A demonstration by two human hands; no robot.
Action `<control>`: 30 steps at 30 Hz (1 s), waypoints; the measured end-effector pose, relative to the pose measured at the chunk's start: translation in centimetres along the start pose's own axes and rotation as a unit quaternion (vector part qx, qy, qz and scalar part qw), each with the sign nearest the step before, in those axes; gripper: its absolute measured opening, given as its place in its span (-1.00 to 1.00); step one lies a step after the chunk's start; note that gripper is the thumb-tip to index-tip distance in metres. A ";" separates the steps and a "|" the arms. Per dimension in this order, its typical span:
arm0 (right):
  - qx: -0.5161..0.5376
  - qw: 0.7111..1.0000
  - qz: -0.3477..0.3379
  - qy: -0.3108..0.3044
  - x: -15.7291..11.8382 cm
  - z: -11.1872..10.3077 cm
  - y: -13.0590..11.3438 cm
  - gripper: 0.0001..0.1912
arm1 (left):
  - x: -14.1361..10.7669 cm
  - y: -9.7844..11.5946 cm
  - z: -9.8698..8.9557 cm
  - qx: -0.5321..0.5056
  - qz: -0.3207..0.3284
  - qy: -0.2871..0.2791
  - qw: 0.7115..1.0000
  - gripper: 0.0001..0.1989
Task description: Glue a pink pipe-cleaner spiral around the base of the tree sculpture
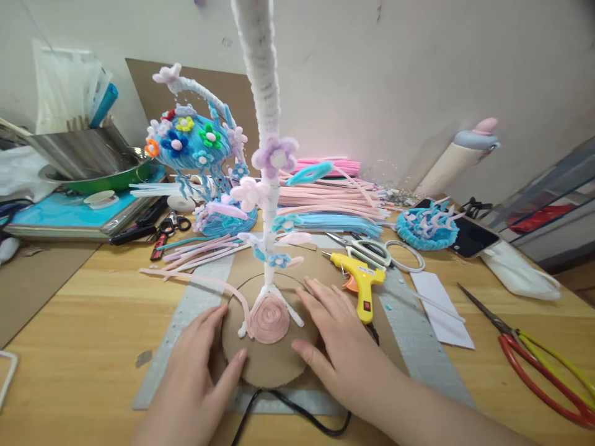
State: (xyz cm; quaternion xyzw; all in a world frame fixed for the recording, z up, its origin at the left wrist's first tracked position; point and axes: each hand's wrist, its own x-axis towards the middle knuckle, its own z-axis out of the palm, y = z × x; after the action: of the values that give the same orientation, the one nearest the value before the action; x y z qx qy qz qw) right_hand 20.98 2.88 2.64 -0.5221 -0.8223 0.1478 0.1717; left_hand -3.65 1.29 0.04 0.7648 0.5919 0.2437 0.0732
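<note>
A round cardboard disc (274,370) lies on a larger cardboard sheet, between my two hands. My left hand (204,359) rests at its left rim, thumb and fingers apart. On the opposite rim, the spread fingers of my right hand (330,328) touch the disc. A tall white fuzzy stem (268,217) rises from the disc on splayed feet, its top out of view. Purple, pink and blue pipe-cleaner flowers (277,158) are fixed along it. At its foot sits a pink pipe-cleaner coil (269,319), whose loose pink end (199,277) trails off left.
A yellow glue gun (360,279) lies beyond my right hand, its black cord (297,416) looping in front. Red-and-yellow-handled scissors (534,362) lie at right. Bundles of pipe cleaners (325,201) fill the back. A blue flowered ornament (195,139) hangs behind left, near a metal bowl (83,152).
</note>
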 end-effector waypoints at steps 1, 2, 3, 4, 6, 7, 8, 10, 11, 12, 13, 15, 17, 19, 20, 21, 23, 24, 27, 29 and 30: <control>0.004 1.000 -0.020 -0.006 0.0 -0.2 -0.2 -0.43 | 0.1 0.1 0.1 0.002 -0.003 -0.006 1.000 -0.51; 0.012 0.999 -0.042 -0.014 -0.1 -0.4 -0.5 -0.45 | 0.3 0.4 0.2 0.001 -0.001 -0.010 1.000 -0.50; 0.022 0.997 -0.066 -0.021 -0.1 -0.6 -0.7 -0.46 | 0.3 0.7 0.2 -0.001 0.001 -0.013 1.000 -0.51; 0.032 0.995 -0.090 -0.029 -0.1 -0.7 -0.9 -0.48 | 0.3 1.1 0.2 -0.005 0.004 -0.018 1.000 -0.51; 0.046 0.991 -0.124 -0.037 -0.2 -0.8 -1.1 -0.50 | 0.2 2.0 0.3 -0.013 0.009 -0.032 0.999 -0.50; 0.049 0.989 -0.131 -0.038 -0.3 -0.7 -1.1 -0.52 | 0.2 2.3 0.4 -0.015 0.012 -0.040 0.999 -0.50; 0.050 0.989 -0.132 -0.036 -0.3 -0.6 -1.1 -0.54 | 0.2 2.6 0.5 -0.015 0.013 -0.045 0.999 -0.50; 0.046 0.991 -0.126 -0.031 -0.2 -0.4 -1.0 -0.56 | 0.3 3.0 0.7 -0.013 0.011 -0.046 0.999 -0.50; 0.044 0.991 -0.124 -0.030 -0.2 -0.4 -0.9 -0.57 | 0.3 3.0 0.7 -0.012 0.009 -0.046 0.999 -0.50; 0.041 0.991 -0.125 -0.029 -0.2 -0.3 -0.9 -0.57 | 0.4 3.0 0.8 -0.012 0.007 -0.049 0.999 -0.51; 0.038 0.991 -0.128 -0.028 -0.1 -0.3 -0.9 -0.57 | 0.5 3.0 0.8 -0.012 0.005 -0.052 0.999 -0.51; 0.031 0.990 -0.135 -0.024 0.0 -0.2 -0.9 -0.55 | 0.6 3.0 0.9 -0.012 0.003 -0.053 0.998 -0.51; 0.023 0.990 -0.139 -0.017 0.0 -0.1 -0.8 -0.56 | 0.6 2.9 0.9 -0.013 0.003 -0.046 0.999 -0.51; 0.017 0.990 -0.140 -0.011 0.1 0.0 -0.8 -0.57 | 0.6 2.9 0.9 -0.016 0.004 -0.038 0.999 -0.51; 0.017 0.990 -0.141 -0.008 0.1 0.0 -0.8 -0.58 | 0.5 2.9 0.9 -0.018 0.003 -0.036 0.999 -0.51; 0.019 0.990 -0.141 -0.006 0.1 0.1 -0.8 -0.58 | 0.5 2.9 0.9 -0.019 0.003 -0.034 0.999 -0.51; 0.024 0.990 -0.142 -0.005 0.2 0.1 -0.8 -0.56 | 0.5 2.9 0.9 -0.021 0.003 -0.031 0.999 -0.52; 0.025 0.990 -0.142 -0.006 0.2 0.2 -0.8 -0.55 | 0.6 2.9 0.9 -0.021 0.002 -0.029 0.999 -0.52; 0.016 0.990 -0.137 -0.018 0.3 0.3 -0.8 -0.54 | 0.7 3.0 1.0 -0.019 0.003 -0.024 1.000 -0.54; 0.006 0.991 -0.133 -0.026 0.2 0.4 -0.9 -0.53 | 0.7 2.9 1.0 -0.019 0.005 -0.022 1.000 -0.53; 0.002 0.991 -0.132 -0.027 0.1 0.5 -0.9 -0.53 | 0.7 2.9 1.0 -0.019 0.006 -0.023 1.000 -0.53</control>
State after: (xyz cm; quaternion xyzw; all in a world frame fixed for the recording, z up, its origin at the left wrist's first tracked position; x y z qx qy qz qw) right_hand 20.03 2.62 2.60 -0.4042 -0.8882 0.1393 0.1682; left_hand -0.51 1.33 0.50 0.7721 0.5808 0.2378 0.0999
